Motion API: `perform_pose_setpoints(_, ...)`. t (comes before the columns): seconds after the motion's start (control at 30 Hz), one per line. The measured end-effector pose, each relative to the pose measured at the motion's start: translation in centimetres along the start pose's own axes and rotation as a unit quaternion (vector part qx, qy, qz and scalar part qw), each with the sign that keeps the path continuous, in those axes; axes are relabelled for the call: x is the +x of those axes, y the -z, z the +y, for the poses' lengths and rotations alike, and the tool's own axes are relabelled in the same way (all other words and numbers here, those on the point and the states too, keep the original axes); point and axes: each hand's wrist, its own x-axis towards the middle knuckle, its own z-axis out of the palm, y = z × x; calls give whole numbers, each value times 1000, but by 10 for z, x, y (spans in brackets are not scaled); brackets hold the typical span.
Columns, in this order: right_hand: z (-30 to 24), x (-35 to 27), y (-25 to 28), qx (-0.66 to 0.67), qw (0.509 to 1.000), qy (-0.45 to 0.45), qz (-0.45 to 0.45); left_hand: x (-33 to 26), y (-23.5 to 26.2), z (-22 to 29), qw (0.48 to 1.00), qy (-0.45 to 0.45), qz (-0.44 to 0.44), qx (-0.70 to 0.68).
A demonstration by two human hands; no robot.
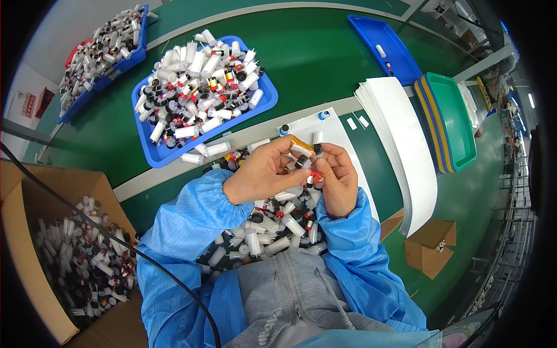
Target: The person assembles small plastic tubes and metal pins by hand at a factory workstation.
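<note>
The left hand (264,174) and the right hand (336,177) meet at the centre of the view, above a loose heap of small white tubes (272,223) lying on the bench (313,52); between them sits a small vial with a red band (316,178), pinched by the right fingers (325,165), while the left fingers (293,152) curl closed around a few more tubes, an amber one (301,144) at the top.

The likely slip is a tube escaping the crowded left grip and dropping into the heap at 6 o'clock, since several pieces share one hold; a cap could also go on askew.

Both forearms, in blue sleeves (191,223), rise from 6 o'clock and bend inward, wrists tilted toward each other.

A blue tray of tubes (200,87) lies at 11 o'clock; a cardboard box (64,267) at 8 o'clock; stacked green trays (455,116) at 2 o'clock.
</note>
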Motion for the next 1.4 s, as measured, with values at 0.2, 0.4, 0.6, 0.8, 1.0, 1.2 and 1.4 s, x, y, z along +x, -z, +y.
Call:
perform_pose_setpoints(0.2,2,1,5,-5,997,27,-68,2,2,2,998,-39,49,25)
perform_pose_setpoints(0.4,2,1,-7,32,995,53,-78,5,0,-2,993,-84,87,1)
perform_pose_setpoints(0.6,1,-3,-4,-64,998,22,-13,4,2,-4,993,-61,87,49)
perform_pose_setpoints(0.8,-7,-3,-4,-76,996,33,-22,9,8,-20,989,-59,102,86)
perform_pose_setpoints(1.0,7,1,-2,-74,995,22,-66,6,3,-10,994,-63,82,23)
perform_pose_setpoints(1.2,3,0,-4,-203,973,62,-89,4,4,-4,996,-38,82,-20)
perform_pose_setpoints(1.4,-6,4,-6,-325,917,193,-124,7,12,0,981,32,128,-139)
